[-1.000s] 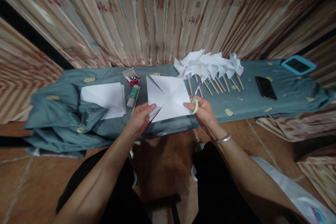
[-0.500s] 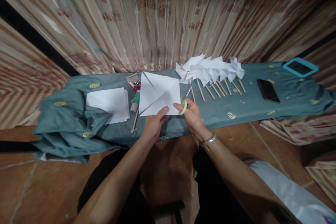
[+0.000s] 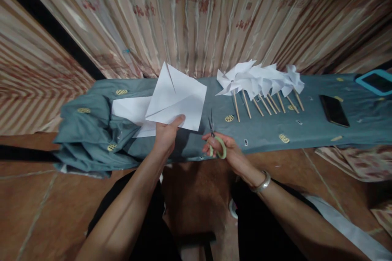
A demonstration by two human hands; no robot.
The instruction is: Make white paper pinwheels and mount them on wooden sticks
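Observation:
Between the thumb and fingers of my left hand [image 3: 168, 132] is a square sheet of white paper [image 3: 183, 96], held above the cloth. Slits run into it from its top and left corners. My right hand [image 3: 225, 147] grips a pair of scissors [image 3: 218, 142] by light green handles, with the blades pointing up and away, apart from the paper. Under and left of the held sheet lies a stack of white paper [image 3: 131, 108], partly covered by it and by a fold of cloth. White paper pinwheels [image 3: 257, 79] on wooden sticks lie overlapping in a row to the right.
A teal cloth [image 3: 263, 126] with yellow prints covers the long narrow table. A black phone [image 3: 333, 110] and a blue-framed device [image 3: 375, 81] lie toward the right end. A patterned curtain [image 3: 196, 28] hangs behind the table.
The paper has turned and risen leftward with my left hand, now hiding the glue stick and small red box. My right hand has drawn the scissors down, away from the paper. The view has shifted left.

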